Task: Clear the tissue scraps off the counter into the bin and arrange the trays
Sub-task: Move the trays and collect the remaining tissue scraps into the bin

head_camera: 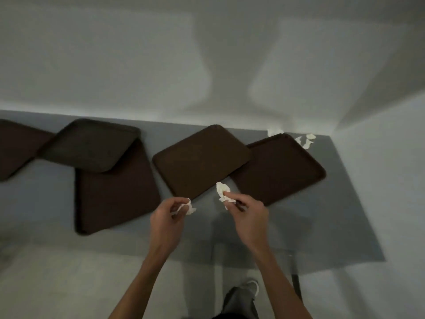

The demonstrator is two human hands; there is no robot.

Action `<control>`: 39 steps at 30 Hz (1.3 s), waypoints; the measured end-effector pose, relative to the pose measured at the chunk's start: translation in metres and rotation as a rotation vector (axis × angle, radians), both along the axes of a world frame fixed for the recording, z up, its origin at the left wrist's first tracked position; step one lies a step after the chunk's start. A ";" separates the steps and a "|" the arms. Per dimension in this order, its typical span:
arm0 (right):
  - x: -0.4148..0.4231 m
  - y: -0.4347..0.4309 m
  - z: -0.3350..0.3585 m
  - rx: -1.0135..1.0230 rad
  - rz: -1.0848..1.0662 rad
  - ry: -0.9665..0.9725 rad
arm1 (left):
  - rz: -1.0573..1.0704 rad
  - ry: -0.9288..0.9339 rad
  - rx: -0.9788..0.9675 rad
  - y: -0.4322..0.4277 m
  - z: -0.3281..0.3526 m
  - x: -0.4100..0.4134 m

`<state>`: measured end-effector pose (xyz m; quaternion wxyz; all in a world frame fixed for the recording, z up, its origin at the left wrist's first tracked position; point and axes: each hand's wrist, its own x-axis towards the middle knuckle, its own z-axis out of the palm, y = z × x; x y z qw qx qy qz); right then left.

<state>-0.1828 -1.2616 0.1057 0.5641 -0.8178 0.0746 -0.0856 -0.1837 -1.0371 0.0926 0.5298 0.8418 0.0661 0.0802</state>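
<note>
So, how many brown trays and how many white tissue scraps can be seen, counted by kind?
Brown plastic trays: 5
White tissue scraps in the hands: 2
White tissue scraps in the far corner: about 3
Total: about 10

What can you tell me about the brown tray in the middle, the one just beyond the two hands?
The middle tray is a dark brown rectangle with rounded corners and a low raised rim, plastic by the look of it. Nothing lies on it. It sits turned at an angle on the grey counter, its right side overlapping the right-hand tray. Its near corner lies just beyond the left hand, which holds a tissue scrap.
</note>
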 end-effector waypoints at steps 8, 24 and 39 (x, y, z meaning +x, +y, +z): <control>-0.022 0.199 0.015 0.165 0.326 0.071 | 0.456 -0.025 -0.044 0.197 0.015 -0.110; -0.001 0.611 -0.029 0.127 0.860 0.191 | 1.062 0.118 -0.116 0.545 -0.036 -0.213; 0.015 0.999 -0.100 -0.029 1.136 0.269 | 1.338 0.197 -0.132 0.858 -0.053 -0.227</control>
